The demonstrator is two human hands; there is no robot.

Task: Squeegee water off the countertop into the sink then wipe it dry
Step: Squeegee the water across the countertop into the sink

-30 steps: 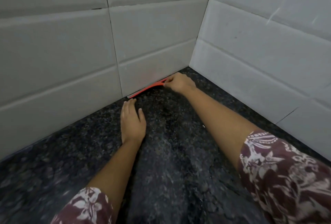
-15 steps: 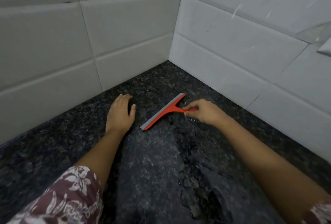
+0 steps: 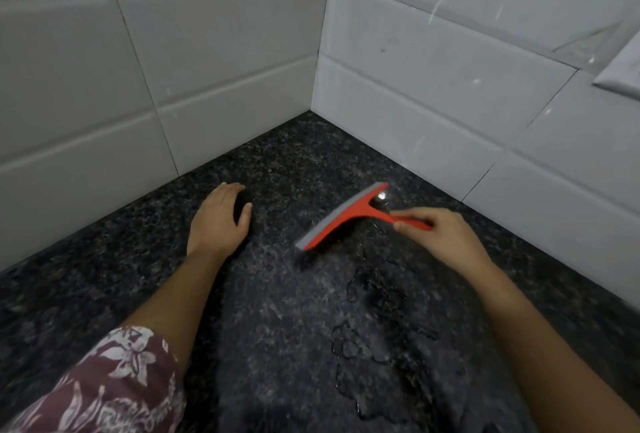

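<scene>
Counting from the tool outward: one squeegee (image 3: 341,217), two hands, one countertop (image 3: 138,269), two tiled walls meeting in a corner. We note the squeegee is red with a grey blade strip, T-shaped, blade edge angled down on the dark speckled stone, right of centre. Our right hand (image 3: 438,233) pinches its handle between fingers and thumb; the handle's end is hidden inside that grip. Our left hand (image 3: 219,221) lies unclenched, palm down on the stone, grasping nothing. Water (image 3: 367,353) shows as faint-edged puddles nearer us, hard to trace against the speckle. One floral sleeve (image 3: 114,384) is cut off at the lower left edge.
</scene>
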